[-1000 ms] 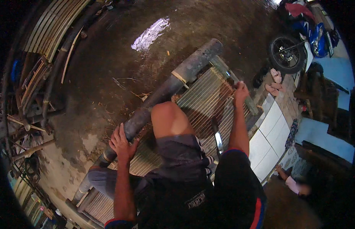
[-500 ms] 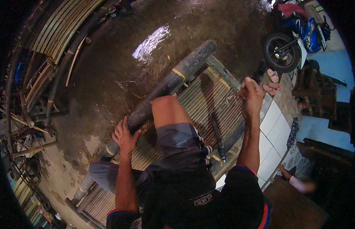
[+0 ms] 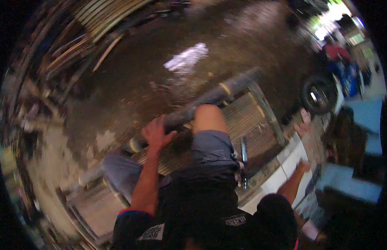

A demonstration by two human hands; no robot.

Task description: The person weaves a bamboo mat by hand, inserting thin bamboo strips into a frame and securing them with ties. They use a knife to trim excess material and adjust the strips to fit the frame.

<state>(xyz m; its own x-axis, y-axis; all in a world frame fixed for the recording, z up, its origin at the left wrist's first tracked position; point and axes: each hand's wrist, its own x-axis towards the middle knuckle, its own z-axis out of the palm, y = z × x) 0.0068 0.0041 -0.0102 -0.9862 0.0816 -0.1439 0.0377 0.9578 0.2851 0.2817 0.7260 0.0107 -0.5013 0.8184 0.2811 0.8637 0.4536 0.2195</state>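
Right hand (image 3: 302,167) swings from 2 to 4 o'clock, over tiles (image 3: 291,158); fingers blurred, can't tell. Leaves only left hand (image 3: 157,132) on pole (image 3: 199,103), 9 o'clock, fingers spread. Tool (image 3: 244,149) unheld on slats (image 3: 254,125), 4 o'clock.

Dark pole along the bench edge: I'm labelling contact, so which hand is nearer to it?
Left. The left hand rests on the dark pole; the right hand is away from it, over by the white tiles.
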